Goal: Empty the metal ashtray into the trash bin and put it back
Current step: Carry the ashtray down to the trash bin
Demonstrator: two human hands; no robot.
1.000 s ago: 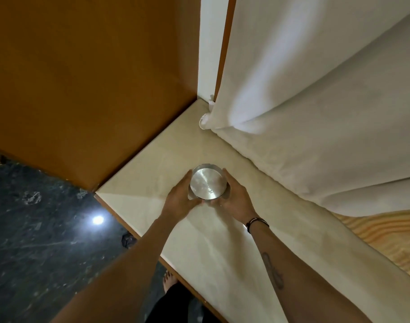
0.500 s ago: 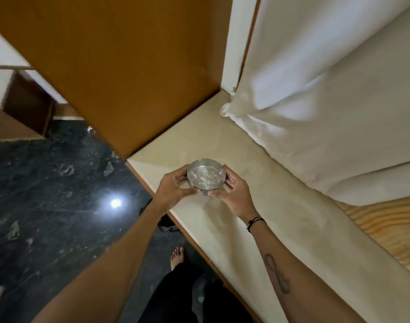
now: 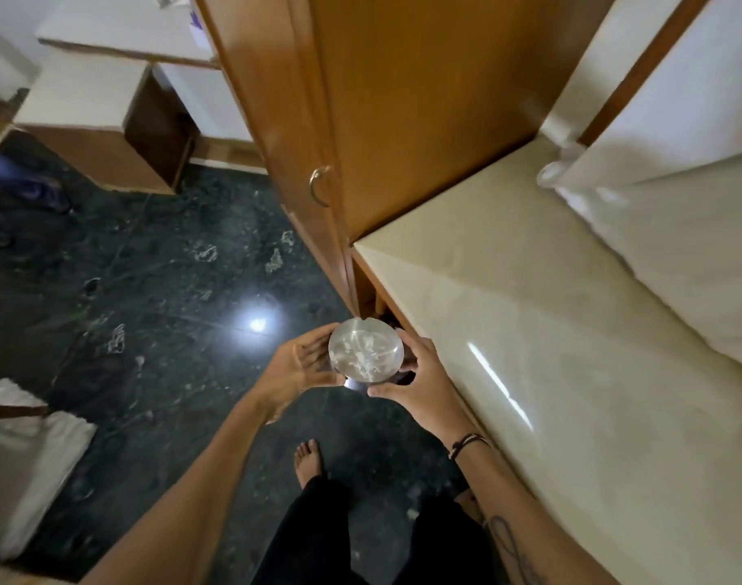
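Note:
The round metal ashtray [image 3: 366, 350] is held level in the air, off the edge of the cream counter [image 3: 529, 331] and over the dark floor. Pale ash or scraps lie inside it. My left hand [image 3: 295, 371] grips its left side and my right hand [image 3: 420, 380] grips its right side and underside. No trash bin is in view.
A tall wooden cupboard with a ring handle [image 3: 318, 185] stands straight ahead. White curtain [image 3: 677, 141] hangs over the counter at the right. The dark stone floor [image 3: 149, 289] spreads left, with a low wooden unit [image 3: 103, 133] at the back and white cloth [image 3: 23, 458] at left.
Both hands lifted the ashtray off the counter and carried it left, past the counter's edge. The view has swung left toward the floor and cupboard.

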